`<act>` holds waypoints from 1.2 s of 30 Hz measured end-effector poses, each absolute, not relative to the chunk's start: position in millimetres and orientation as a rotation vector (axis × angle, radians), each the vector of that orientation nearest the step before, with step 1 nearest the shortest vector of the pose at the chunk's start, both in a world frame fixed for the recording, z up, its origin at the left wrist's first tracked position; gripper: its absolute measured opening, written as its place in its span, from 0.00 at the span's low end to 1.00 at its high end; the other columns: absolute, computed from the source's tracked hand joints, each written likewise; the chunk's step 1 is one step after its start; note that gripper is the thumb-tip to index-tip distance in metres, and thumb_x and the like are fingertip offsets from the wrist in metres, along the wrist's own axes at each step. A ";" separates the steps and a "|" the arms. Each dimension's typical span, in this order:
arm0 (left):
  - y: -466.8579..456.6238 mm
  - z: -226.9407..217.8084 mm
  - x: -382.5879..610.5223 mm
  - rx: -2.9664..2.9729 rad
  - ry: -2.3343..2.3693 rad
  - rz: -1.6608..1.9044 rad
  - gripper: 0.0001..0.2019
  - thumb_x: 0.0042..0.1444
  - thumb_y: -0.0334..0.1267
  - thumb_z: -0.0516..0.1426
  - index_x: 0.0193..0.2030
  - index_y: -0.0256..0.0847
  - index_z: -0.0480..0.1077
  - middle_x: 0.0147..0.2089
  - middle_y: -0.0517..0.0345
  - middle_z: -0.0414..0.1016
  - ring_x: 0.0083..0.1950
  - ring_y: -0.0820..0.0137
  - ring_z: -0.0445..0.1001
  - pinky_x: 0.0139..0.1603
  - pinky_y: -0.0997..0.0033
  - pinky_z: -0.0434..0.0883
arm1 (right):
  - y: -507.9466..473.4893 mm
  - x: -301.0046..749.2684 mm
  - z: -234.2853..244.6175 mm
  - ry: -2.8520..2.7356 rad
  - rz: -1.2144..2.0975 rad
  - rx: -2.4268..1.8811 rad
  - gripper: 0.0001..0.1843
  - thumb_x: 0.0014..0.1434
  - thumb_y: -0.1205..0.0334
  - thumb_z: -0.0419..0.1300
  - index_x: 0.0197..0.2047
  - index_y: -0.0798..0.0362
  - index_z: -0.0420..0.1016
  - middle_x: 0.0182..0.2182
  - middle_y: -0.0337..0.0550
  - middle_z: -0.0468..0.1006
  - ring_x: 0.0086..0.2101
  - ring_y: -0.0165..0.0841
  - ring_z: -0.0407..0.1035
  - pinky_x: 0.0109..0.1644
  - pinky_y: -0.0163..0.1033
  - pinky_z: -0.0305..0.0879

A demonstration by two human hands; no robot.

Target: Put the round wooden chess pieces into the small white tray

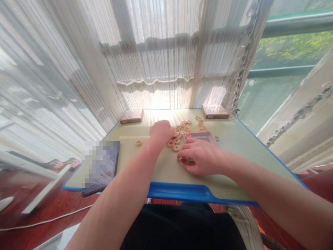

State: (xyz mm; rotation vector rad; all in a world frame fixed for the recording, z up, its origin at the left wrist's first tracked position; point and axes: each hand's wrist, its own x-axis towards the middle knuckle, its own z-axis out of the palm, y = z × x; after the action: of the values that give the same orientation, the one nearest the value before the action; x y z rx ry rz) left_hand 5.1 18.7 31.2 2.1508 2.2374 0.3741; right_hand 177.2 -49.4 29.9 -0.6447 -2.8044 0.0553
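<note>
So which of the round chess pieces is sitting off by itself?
The single piece left of the left hand; the other pieces crowd together on that hand's right.

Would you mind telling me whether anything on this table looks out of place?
One round piece lies alone, left of the left hand, apart from the scattered pieces. The dark flat slab overhangs the table's front-left edge.

On the blue-rimmed green flat table (247, 152) before you, one flat brown wooden box (131, 116) sits at the far left corner and a second wooden box (215, 111) at the far right. Round tan wooden game pieces (182, 129) lie scattered between them, just beyond your left hand (161, 132). Your right hand (200, 156) lies nearer you, on the grey rectangular tray (205, 136). A lone wooden piece (138, 142) lies left of your left hand. The dark flat folder (100, 166) overhangs the near left edge.
</note>
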 end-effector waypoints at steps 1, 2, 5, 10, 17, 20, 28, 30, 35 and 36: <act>21.1 30.2 1.9 2.138 2.237 0.394 0.12 0.53 0.37 0.51 0.38 0.38 0.75 0.39 0.47 0.77 0.41 0.60 0.74 0.40 0.65 0.69 | -48.7 177.2 29.3 -2.801 0.054 -0.642 0.09 0.49 0.66 0.56 0.32 0.53 0.77 0.27 0.44 0.74 0.33 0.34 0.62 0.36 0.38 0.59; 23.8 29.5 -2.2 2.121 2.222 0.419 0.12 0.52 0.35 0.52 0.39 0.38 0.75 0.39 0.47 0.77 0.41 0.61 0.74 0.40 0.66 0.69 | -48.3 176.8 28.9 -2.796 0.054 -0.639 0.08 0.49 0.66 0.56 0.31 0.53 0.77 0.26 0.43 0.74 0.33 0.34 0.62 0.36 0.37 0.59; 29.9 31.4 -16.6 2.005 2.048 0.522 0.16 0.48 0.29 0.52 0.42 0.39 0.75 0.42 0.51 0.77 0.39 0.66 0.74 0.37 0.72 0.69 | -49.0 174.8 28.6 -2.781 0.067 -0.629 0.07 0.49 0.67 0.57 0.31 0.53 0.76 0.26 0.43 0.74 0.33 0.33 0.62 0.35 0.36 0.58; 28.6 40.0 -26.6 1.927 1.882 0.457 0.23 0.43 0.25 0.51 0.47 0.41 0.74 0.44 0.53 0.76 0.32 0.70 0.74 0.27 0.75 0.67 | -48.1 177.0 33.1 -2.746 0.095 -0.640 0.07 0.49 0.67 0.57 0.32 0.53 0.76 0.27 0.42 0.75 0.33 0.33 0.64 0.36 0.36 0.59; 25.1 31.3 -10.8 2.079 2.084 0.501 0.18 0.46 0.29 0.53 0.44 0.41 0.74 0.43 0.52 0.77 0.42 0.64 0.74 0.39 0.70 0.69 | -26.3 203.2 48.7 -2.664 0.082 -0.944 0.06 0.50 0.65 0.57 0.31 0.52 0.75 0.28 0.42 0.76 0.33 0.33 0.67 0.38 0.36 0.59; 21.8 29.4 -0.5 2.129 2.208 0.524 0.16 0.48 0.31 0.52 0.43 0.41 0.74 0.44 0.51 0.76 0.46 0.62 0.72 0.43 0.67 0.68 | -18.1 211.3 50.8 -2.646 0.064 -1.079 0.07 0.49 0.63 0.57 0.33 0.51 0.75 0.30 0.41 0.77 0.33 0.33 0.68 0.37 0.36 0.59; 21.7 27.6 1.8 2.193 2.215 0.586 0.16 0.49 0.29 0.52 0.43 0.43 0.74 0.44 0.53 0.76 0.45 0.64 0.72 0.42 0.68 0.68 | -19.6 213.3 46.9 -2.778 -0.033 -1.138 0.05 0.50 0.63 0.57 0.29 0.51 0.74 0.26 0.40 0.74 0.30 0.32 0.66 0.31 0.35 0.55; 21.9 27.3 1.5 2.194 2.220 0.565 0.16 0.49 0.29 0.52 0.43 0.43 0.74 0.44 0.53 0.76 0.45 0.64 0.72 0.42 0.68 0.68 | -22.2 210.4 47.0 -2.769 -0.015 -1.027 0.05 0.50 0.63 0.58 0.32 0.51 0.74 0.27 0.40 0.75 0.31 0.32 0.66 0.33 0.35 0.56; 21.5 26.7 3.8 2.212 2.205 0.535 0.15 0.50 0.30 0.52 0.41 0.44 0.75 0.42 0.54 0.76 0.43 0.63 0.72 0.40 0.67 0.68 | -21.1 202.8 43.9 -2.743 -0.015 -0.866 0.05 0.53 0.66 0.57 0.32 0.53 0.74 0.28 0.42 0.75 0.33 0.33 0.65 0.38 0.36 0.58; 21.4 26.8 3.9 2.215 2.203 0.547 0.14 0.50 0.30 0.52 0.41 0.44 0.75 0.42 0.54 0.76 0.43 0.63 0.72 0.41 0.67 0.68 | -19.9 202.2 42.7 -2.746 -0.021 -0.845 0.05 0.53 0.66 0.56 0.32 0.53 0.74 0.29 0.43 0.75 0.34 0.33 0.65 0.39 0.36 0.58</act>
State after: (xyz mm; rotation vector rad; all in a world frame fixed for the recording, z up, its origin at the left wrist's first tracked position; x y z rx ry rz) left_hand 3.9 21.4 26.8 2.2147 2.2029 0.5473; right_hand 202.2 -19.9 42.7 -0.8445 -2.7456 -0.0208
